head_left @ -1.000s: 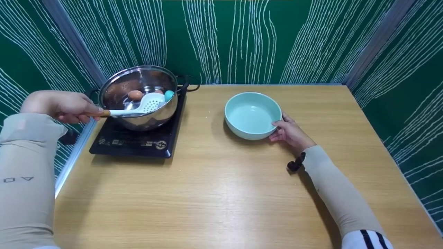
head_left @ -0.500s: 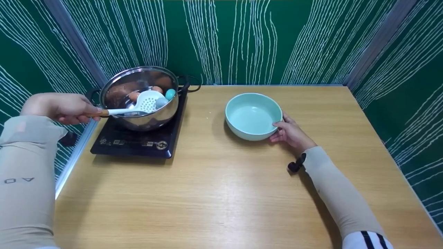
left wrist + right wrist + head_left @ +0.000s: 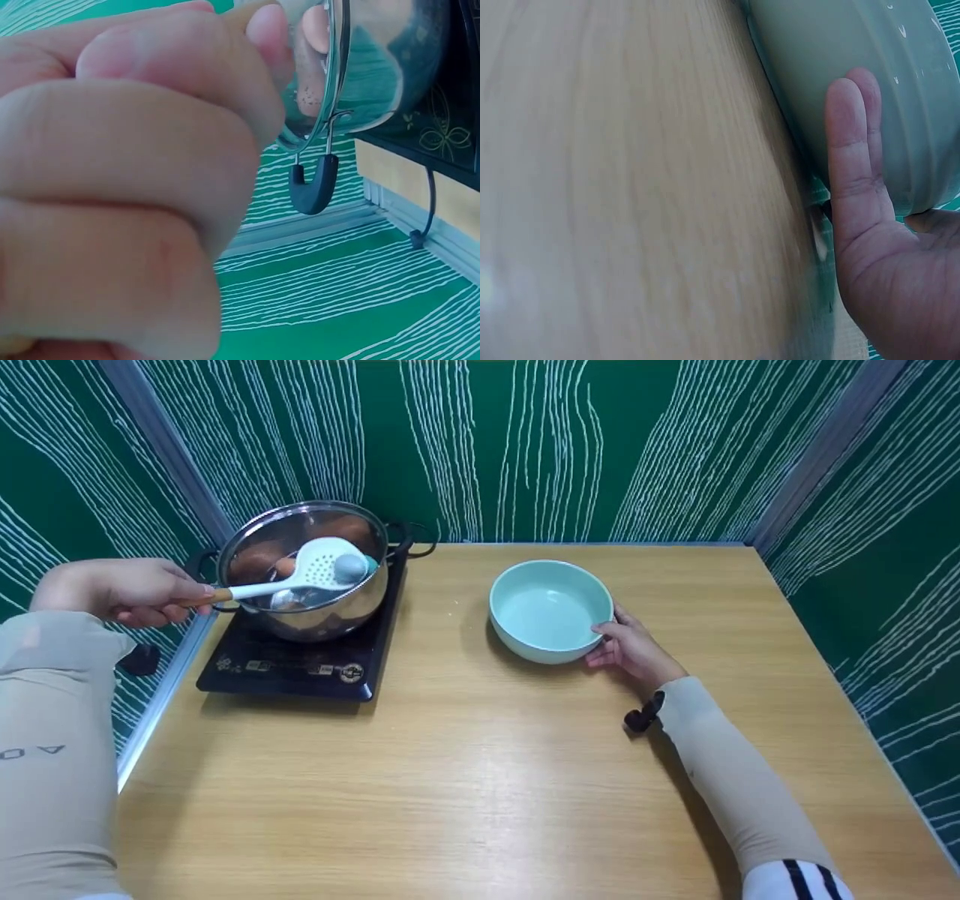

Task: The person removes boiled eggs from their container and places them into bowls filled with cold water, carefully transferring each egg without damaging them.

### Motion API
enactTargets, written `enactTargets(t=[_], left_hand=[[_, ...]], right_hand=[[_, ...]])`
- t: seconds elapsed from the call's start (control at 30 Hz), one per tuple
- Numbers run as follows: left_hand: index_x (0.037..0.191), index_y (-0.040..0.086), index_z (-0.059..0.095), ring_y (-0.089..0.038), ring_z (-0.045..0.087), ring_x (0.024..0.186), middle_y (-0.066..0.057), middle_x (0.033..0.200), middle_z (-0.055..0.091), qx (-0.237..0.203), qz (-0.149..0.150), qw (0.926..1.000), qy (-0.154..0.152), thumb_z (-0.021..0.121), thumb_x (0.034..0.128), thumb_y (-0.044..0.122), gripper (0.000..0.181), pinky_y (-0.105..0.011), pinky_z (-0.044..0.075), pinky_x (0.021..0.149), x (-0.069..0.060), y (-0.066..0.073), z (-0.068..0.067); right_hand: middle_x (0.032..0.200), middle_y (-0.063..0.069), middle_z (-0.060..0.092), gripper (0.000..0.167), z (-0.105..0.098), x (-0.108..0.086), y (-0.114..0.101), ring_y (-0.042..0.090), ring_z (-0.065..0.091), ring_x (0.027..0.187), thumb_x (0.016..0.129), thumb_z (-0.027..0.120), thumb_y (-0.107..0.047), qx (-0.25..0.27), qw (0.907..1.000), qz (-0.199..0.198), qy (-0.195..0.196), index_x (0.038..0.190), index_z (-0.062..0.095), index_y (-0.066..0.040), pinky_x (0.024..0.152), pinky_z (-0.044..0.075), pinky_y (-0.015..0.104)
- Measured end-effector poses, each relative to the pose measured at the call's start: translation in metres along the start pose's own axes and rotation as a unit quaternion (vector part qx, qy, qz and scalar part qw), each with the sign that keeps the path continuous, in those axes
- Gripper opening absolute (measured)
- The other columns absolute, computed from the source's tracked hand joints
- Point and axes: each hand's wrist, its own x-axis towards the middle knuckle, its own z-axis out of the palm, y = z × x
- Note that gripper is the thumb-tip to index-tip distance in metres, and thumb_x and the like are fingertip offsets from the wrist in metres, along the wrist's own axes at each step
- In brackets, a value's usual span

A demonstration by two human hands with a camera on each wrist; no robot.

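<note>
Two forearms in beige sleeves [image 3: 742, 772] enter from the near edge over a wooden table [image 3: 480, 765]. A small black device [image 3: 640, 721] sits at the right wrist. Beyond it, the right hand [image 3: 630, 645] grasps a mint-green bowl [image 3: 551, 615] by its right side, thumb over the rim; the right wrist view shows two fingers extended side by side along the outer wall. The bowl stands on the table, right of centre, its smooth inner floor in view.

Farther left, the left hand [image 3: 142, 592], knuckles upward and wrist bent, clasps the wooden handle [image 3: 220, 595] of a white perforated skimmer [image 3: 313, 570]; in the left wrist view the folded fingers hide most of that handle. The skimmer's head lies over the mouth of a steel pot [image 3: 322, 624] and bears a pale blue egg [image 3: 349, 568] at its right part.

Inside the pot, a brown egg [image 3: 285, 566] shows left of the skimmer's head and a teal egg [image 3: 371, 564] behind its right edge, both partly covered; other brown patches may be eggs or reflections. The pot rests on a black cooktop [image 3: 285, 679]. A green wall [image 3: 487, 450] with white streaks closes the rear.
</note>
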Motion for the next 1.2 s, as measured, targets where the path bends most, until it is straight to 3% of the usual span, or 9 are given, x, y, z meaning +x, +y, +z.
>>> enactTargets(t=[0.2,0.63,0.8,1.2], left_hand=[[0.127,0.012,0.068,-0.006,0.046,0.05,0.008,0.073,0.054,-0.019,0.013,0.9996,0.017,0.047,0.1179,0.038,0.035,-0.019,0.043,0.055,0.001,-0.001,0.0],[0.118,0.017,0.068,-0.007,0.046,0.049,0.01,0.073,0.053,-0.06,0.048,0.9964,0.036,0.05,0.1161,0.044,0.032,-0.019,0.042,0.052,0.006,-0.006,0.004],[0.114,0.019,0.068,-0.006,0.046,0.048,0.009,0.073,0.053,-0.065,0.063,0.9949,0.046,0.049,0.1162,0.045,0.033,-0.018,0.042,0.051,0.006,0.003,0.008],[0.12,0.017,0.064,-0.007,0.046,0.048,0.009,0.072,0.052,-0.056,0.066,0.9939,0.068,0.05,0.1153,0.046,0.033,-0.017,0.042,0.053,0.009,0.019,0.015]], right_hand=[[0.128,0.01,0.064,0.081,0.001,-0.001,0.0,0.02,0.079,0.075,0.115,0.053,-0.019,-0.012,0.9999,0.004,0.004,0.175,0.001,-0.036,0.079,0.067,0.035],[0.122,0.011,0.066,0.081,0.001,0.0,0.001,0.02,0.079,0.074,0.115,0.051,-0.017,-0.003,1.0,0.005,0.002,0.175,-0.001,-0.034,0.078,0.067,0.035],[0.112,0.012,0.073,0.081,0.0,0.001,0.002,0.021,0.08,0.073,0.115,0.051,-0.015,0.007,0.9999,-0.007,-0.012,0.175,-0.001,-0.033,0.075,0.068,0.037],[0.129,0.016,0.064,0.08,0.0,-0.002,0.0,0.02,0.08,0.076,0.116,0.051,-0.019,-0.002,1.0,0.006,0.0,0.175,0.0,-0.034,0.077,0.067,0.035]])
